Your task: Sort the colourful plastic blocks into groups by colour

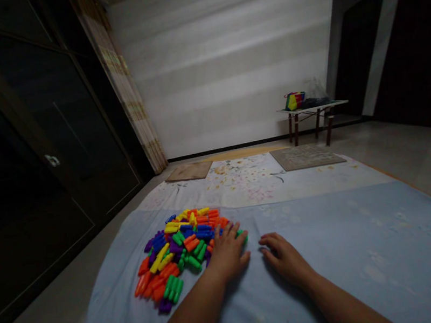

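Observation:
A heap of small plastic toy building pieces (190,244) in orange, yellow, blue, green and purple lies on the left part of the blue cloth. My left hand (228,252) rests over the heap's right edge with its fingers spread, covering some pieces. A green piece (242,236) shows just beyond its fingertips. To the right of it, my right hand (286,259) is low over the cloth, fingers loosely bent and thumb apart, with nothing visible in it. The two hands do not touch.
A light blue cloth (334,241) and a white floral cloth (243,179) cover the table. At its far side lie a brown board (189,171) and a greyish board (307,157). Against the back wall, a small table (339,102) bears a colourful bag (295,101) and plastic bags.

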The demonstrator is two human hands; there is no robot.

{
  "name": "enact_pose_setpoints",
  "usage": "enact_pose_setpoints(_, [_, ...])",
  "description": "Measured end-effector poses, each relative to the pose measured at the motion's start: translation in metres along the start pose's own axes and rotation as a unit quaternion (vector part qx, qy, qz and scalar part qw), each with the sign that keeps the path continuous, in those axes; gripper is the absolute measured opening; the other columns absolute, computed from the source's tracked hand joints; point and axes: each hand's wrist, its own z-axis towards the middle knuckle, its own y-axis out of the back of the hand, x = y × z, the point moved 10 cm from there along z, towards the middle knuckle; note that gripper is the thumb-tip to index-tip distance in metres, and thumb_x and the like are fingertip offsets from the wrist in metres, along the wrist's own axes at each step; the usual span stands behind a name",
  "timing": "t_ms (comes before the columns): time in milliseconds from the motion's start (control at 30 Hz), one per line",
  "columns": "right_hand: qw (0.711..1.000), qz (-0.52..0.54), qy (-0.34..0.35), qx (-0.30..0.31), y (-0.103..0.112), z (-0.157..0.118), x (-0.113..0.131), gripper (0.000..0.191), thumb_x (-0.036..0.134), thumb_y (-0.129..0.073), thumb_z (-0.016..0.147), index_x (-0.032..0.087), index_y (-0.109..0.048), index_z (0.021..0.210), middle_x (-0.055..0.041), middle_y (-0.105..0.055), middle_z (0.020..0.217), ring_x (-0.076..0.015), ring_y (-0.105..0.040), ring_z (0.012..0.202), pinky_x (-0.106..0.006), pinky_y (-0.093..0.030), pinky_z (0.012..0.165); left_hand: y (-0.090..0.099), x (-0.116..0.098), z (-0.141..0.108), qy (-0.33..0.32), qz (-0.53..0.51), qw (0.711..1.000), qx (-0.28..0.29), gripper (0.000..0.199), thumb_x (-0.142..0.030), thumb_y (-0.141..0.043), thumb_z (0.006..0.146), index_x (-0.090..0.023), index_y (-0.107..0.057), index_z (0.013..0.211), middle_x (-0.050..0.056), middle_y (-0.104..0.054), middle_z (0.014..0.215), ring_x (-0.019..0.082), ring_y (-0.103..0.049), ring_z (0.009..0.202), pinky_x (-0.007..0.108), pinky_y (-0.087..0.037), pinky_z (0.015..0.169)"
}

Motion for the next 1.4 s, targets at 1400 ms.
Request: enact_pose_setpoints(1400, [0.999, -0.035, 0.017, 0.009, 0.001, -0.001, 0.001, 0.023, 0.021, -0.046, 0.079, 0.019, -0.064, 0.093, -0.0094, -0.060, 0.102, -0.0205, -0.056, 0.100, -0.033, -0.044, 0.092, 0.015, 0.024, -0.125, 0.006, 0.053, 0.998, -0.026, 0.044, -0.034, -0.037, 0.088, -0.036, -0.038, 0.131, 0.001, -0.037, 0.143, 0.022, -0.030, 0.131, 0.054, -0.009, 0.110])
